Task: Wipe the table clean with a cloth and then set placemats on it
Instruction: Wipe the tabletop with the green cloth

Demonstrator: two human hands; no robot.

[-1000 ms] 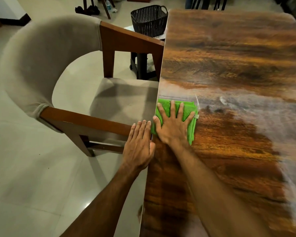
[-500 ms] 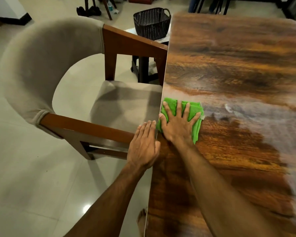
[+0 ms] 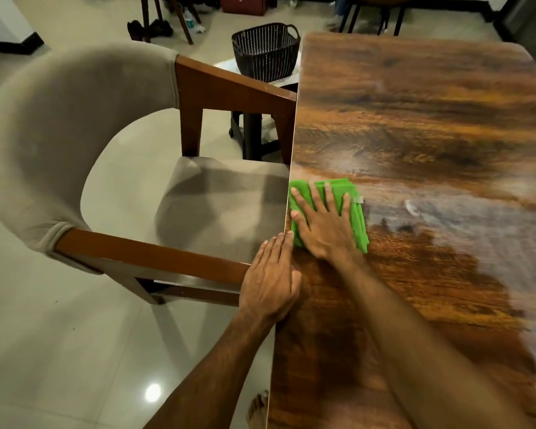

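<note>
A folded green cloth (image 3: pixel 357 220) lies on the wooden table (image 3: pixel 430 125) right at its left edge. My right hand (image 3: pixel 324 226) presses flat on the cloth with spread, straight fingers. My left hand (image 3: pixel 271 281) rests with straight fingers along the table's left edge, just below the cloth and beside the chair's armrest. A pale smeared patch covers the table surface to the right of the cloth. No placemats are in view.
A grey upholstered chair with wooden arms (image 3: pixel 155 255) stands against the table's left edge. A black basket (image 3: pixel 265 51) sits on a small stand behind it. More chair legs (image 3: pixel 369 18) stand at the far end. My bare foot (image 3: pixel 257 410) shows below.
My right hand and the cloth stay near the table's left edge, with the cloth sliding slightly. The view shifted a little; my left hand keeps its place on the edge.
</note>
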